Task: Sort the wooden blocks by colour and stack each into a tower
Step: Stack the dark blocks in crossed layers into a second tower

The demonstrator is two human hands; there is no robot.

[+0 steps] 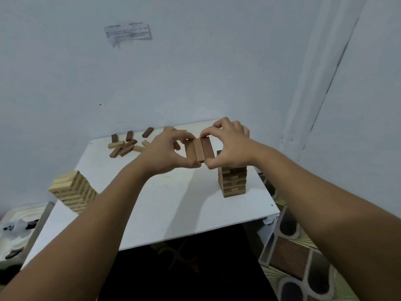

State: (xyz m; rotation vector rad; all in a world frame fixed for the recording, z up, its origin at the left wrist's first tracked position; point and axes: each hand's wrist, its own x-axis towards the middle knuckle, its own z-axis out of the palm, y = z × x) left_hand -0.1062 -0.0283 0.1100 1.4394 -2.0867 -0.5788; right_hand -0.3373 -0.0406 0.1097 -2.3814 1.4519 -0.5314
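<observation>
Three dark brown blocks (199, 149) lie side by side as one flat row, held in the air between both hands. My left hand (167, 151) pinches the row's left side with thumb and fingers. My right hand (230, 146) pinches its right side. The row hovers just left of and above the dark brown tower (233, 181), whose top my right hand partly hides. A light wood tower (72, 191) stands at the table's left edge. Several loose dark and light blocks (125, 145) lie scattered at the back of the white table (173, 205).
The table stands against a pale wall with a paper note (128, 32) stuck on it. A patterned floor mat (303, 257) lies to the right. A tray with small items (15, 233) is at the lower left. Dark cloth lies below the table's front edge.
</observation>
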